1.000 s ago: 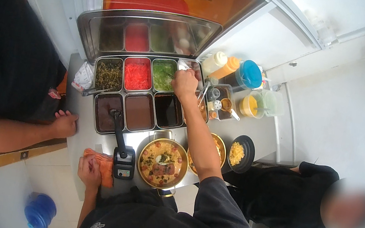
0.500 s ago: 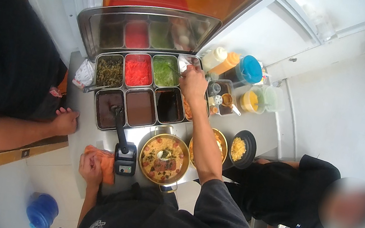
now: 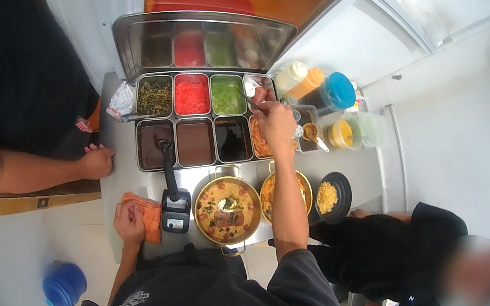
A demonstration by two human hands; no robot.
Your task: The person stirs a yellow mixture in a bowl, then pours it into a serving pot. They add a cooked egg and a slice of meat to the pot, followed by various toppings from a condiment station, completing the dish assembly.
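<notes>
My right hand (image 3: 277,126) is closed round a slim metal utensil (image 3: 252,103). Its tip is over the border between the steel pan of shredded greens (image 3: 228,96) and the corner pan with pale and reddish pieces (image 3: 260,89). My right forearm crosses above a gold pot of orange-topped food (image 3: 308,211) and hides part of it. At the counter's near edge, my left hand (image 3: 130,223) rests with curled fingers on an orange cloth (image 3: 151,218). Between my arms stands a gold two-handled pot (image 3: 224,242) of noodles with sausage slices, dark flakes and a whitish piece.
Other pans hold dark flakes (image 3: 155,95), red shreds (image 3: 191,94) and brown sauces. A black-handled ladle (image 3: 169,169) leans beside a black box-shaped device (image 3: 176,212). Squeeze bottles (image 3: 290,77) and a blue-lidded tub (image 3: 339,91) stand behind. People stand left and right.
My right hand has shifted slightly right and toward me, drawing the utensil's tip from the greens toward their pan's right edge. My left hand stays at the cloth.
</notes>
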